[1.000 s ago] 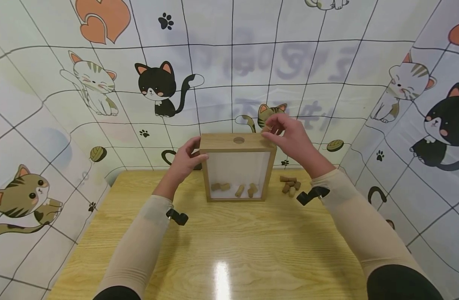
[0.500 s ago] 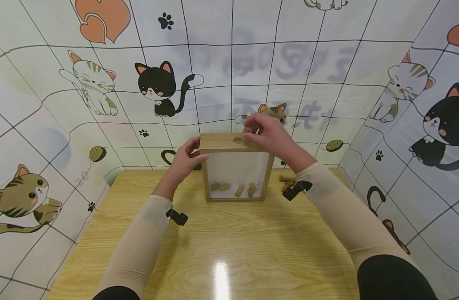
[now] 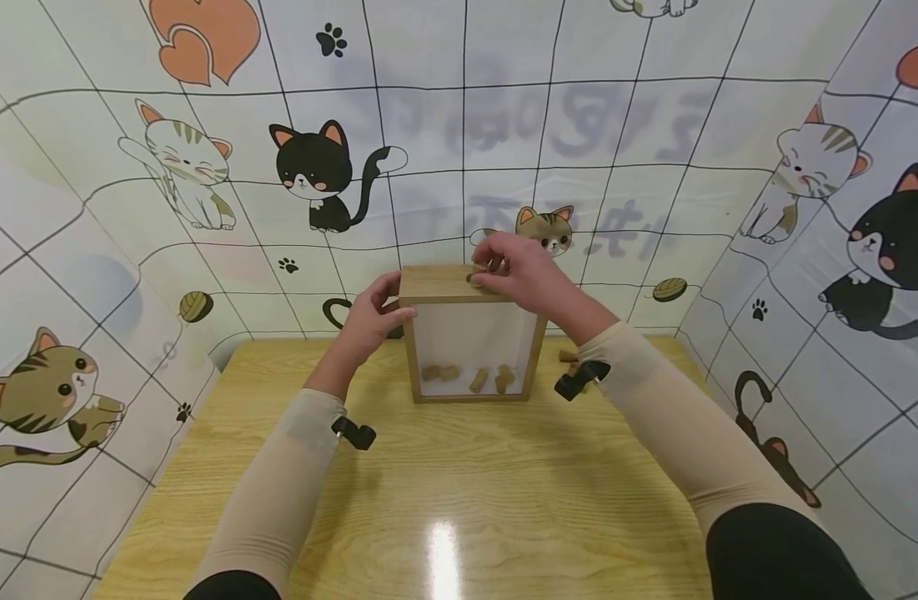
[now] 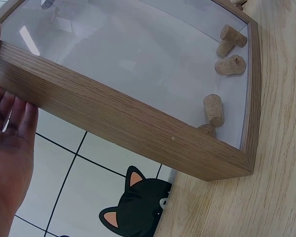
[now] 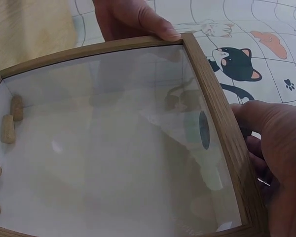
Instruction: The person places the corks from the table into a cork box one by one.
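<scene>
A shallow wooden box (image 3: 428,285) with a clear front stands upright on the table, a round hole (image 5: 204,130) in its top side. Several corks (image 3: 479,381) lie along its bottom inside. My left hand (image 3: 368,321) grips the box's upper left edge; in the left wrist view its fingers (image 4: 27,121) are behind the frame. At the top hole, my right hand (image 3: 529,271) pinches a cork (image 3: 472,276) between thumb and fingers. That cork is mostly covered by the fingers, and how deep it sits in the hole cannot be seen.
Beside the box on the right, loose corks (image 3: 568,356) lie on the wooden table (image 3: 398,483), partly hidden by my right wrist. A cat-patterned sheet (image 3: 428,183) rises behind the table and at both sides.
My right hand has moved left along the box's top with the cork and come down at the hole. The left hand and the box have stayed in place.
</scene>
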